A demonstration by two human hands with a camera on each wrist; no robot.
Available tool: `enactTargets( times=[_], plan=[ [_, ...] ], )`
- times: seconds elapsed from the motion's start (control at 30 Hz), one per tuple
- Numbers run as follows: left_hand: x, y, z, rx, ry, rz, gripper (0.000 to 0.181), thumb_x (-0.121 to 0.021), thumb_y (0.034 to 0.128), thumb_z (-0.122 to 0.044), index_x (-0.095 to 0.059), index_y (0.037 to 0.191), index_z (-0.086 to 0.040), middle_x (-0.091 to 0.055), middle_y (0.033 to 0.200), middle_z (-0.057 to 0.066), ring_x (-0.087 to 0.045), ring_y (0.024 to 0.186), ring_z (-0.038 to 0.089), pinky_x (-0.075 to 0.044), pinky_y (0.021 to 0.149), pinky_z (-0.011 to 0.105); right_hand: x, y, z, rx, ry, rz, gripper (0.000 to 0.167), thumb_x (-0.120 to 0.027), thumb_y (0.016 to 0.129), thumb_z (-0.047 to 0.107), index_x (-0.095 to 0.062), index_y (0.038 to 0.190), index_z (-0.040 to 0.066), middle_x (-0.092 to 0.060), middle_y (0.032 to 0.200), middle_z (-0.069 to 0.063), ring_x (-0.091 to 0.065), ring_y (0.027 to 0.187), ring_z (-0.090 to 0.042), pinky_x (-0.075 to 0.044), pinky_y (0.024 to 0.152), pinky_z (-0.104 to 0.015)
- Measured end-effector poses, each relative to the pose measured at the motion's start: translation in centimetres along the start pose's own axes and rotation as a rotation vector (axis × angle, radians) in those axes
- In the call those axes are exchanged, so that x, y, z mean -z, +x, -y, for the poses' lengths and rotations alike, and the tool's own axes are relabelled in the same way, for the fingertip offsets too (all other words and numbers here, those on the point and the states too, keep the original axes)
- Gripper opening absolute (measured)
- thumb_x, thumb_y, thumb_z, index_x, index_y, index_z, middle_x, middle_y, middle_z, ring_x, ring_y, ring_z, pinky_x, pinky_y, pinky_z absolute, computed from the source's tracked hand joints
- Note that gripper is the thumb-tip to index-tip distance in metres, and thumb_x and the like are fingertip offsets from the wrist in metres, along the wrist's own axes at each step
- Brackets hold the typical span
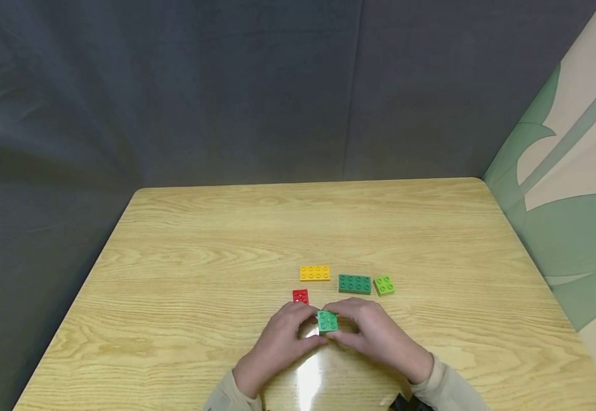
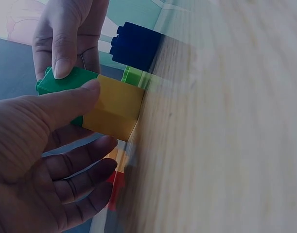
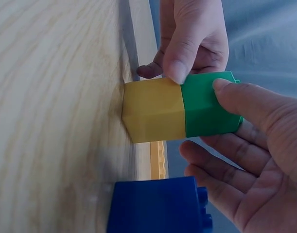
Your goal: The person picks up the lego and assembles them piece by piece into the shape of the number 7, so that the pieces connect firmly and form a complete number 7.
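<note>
A green toy building brick [image 3: 204,109] sits flush on a yellow brick [image 3: 155,111], forming a short stack on the table. From above only the green top with its studs shows. My left hand [image 1: 284,337] pinches the stack near the seam; its thumb [image 2: 73,104] lies along the side and the other fingers are loosely bent. My right hand [image 1: 375,337] pinches the green brick between thumb and fingers. Just beyond my left fingers lies a red brick [image 1: 300,295], partly hidden. A blue brick [image 3: 155,206] stands beside the stack in both wrist views.
Farther back lie a flat-looking yellow brick [image 1: 315,273], a long dark green brick [image 1: 354,283] and a lime brick [image 1: 384,285]. Whether the dark green one is the blue one, I cannot tell. A dark cloth [image 1: 277,91] hangs behind the wooden table [image 1: 200,240].
</note>
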State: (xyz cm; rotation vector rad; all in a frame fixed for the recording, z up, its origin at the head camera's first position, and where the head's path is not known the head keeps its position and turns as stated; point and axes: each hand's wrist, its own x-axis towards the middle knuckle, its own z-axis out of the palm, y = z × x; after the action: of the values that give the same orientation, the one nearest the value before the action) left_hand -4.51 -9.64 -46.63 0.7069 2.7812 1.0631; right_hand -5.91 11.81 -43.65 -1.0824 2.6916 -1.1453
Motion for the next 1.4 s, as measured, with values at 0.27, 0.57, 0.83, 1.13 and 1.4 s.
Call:
enactTargets(
  times=[0.27,0.57,0.83,1.13,1.4],
  plan=[
    [-0.02,0.01,0.02,-0.007,-0.001,-0.011,0.041,-0.074,0.0835,-0.045,-0.067,0.114,-0.018,-0.062,0.104,-0.012,-0.052,0.094,0.005,-0.047,0.084,0.026,-0.1,-0.09,-0.12,-0.001,0.001,-0.008,0.036,-0.08,0.081,0.021,-0.07,0.114,0.012,-0.07,0.109,0.003,-0.064,0.103,-0.015,-0.052,0.091,-0.037],
    [0.04,-0.02,-0.04,-0.022,-0.013,-0.027,0.039,-0.076,0.0836,-0.042,-0.068,0.113,-0.018,-0.063,0.1,-0.009,-0.052,0.091,0.006,-0.047,0.081,0.024,-0.13,-0.15,-0.23,-0.003,-0.007,-0.004,0.037,-0.08,0.081,0.022,-0.07,0.115,0.012,-0.07,0.11,0.003,-0.064,0.104,-0.016,-0.052,0.091,-0.037],
    [0.09,-0.07,-0.11,-0.016,-0.028,-0.032,0.039,-0.076,0.0833,-0.041,-0.067,0.114,-0.018,-0.063,0.099,-0.009,-0.053,0.092,0.007,-0.047,0.083,0.025,-0.24,-0.14,-0.26,0.006,-0.019,-0.009,0.038,-0.08,0.081,0.023,-0.07,0.115,0.011,-0.07,0.109,0.002,-0.064,0.103,-0.016,-0.052,0.091,-0.037],
    [0.05,-0.08,-0.06,-0.032,-0.018,-0.037,0.038,-0.076,0.083,-0.041,-0.067,0.112,-0.018,-0.062,0.098,-0.008,-0.053,0.092,0.007,-0.047,0.083,0.025,-0.3,-0.22,-0.28,0.014,-0.018,-0.019,0.037,-0.08,0.081,0.022,-0.07,0.115,0.012,-0.07,0.108,0.003,-0.064,0.101,-0.015,-0.052,0.089,-0.037],
    [0.13,-0.07,-0.16,-0.025,-0.022,-0.033,0.039,-0.076,0.0833,-0.042,-0.067,0.113,-0.018,-0.063,0.099,-0.008,-0.053,0.093,0.007,-0.048,0.083,0.025,-0.26,-0.31,-0.25,0.002,-0.021,-0.019,0.038,-0.08,0.081,0.023,-0.07,0.116,0.01,-0.07,0.109,0.001,-0.065,0.103,-0.016,-0.052,0.09,-0.037]
  ],
)
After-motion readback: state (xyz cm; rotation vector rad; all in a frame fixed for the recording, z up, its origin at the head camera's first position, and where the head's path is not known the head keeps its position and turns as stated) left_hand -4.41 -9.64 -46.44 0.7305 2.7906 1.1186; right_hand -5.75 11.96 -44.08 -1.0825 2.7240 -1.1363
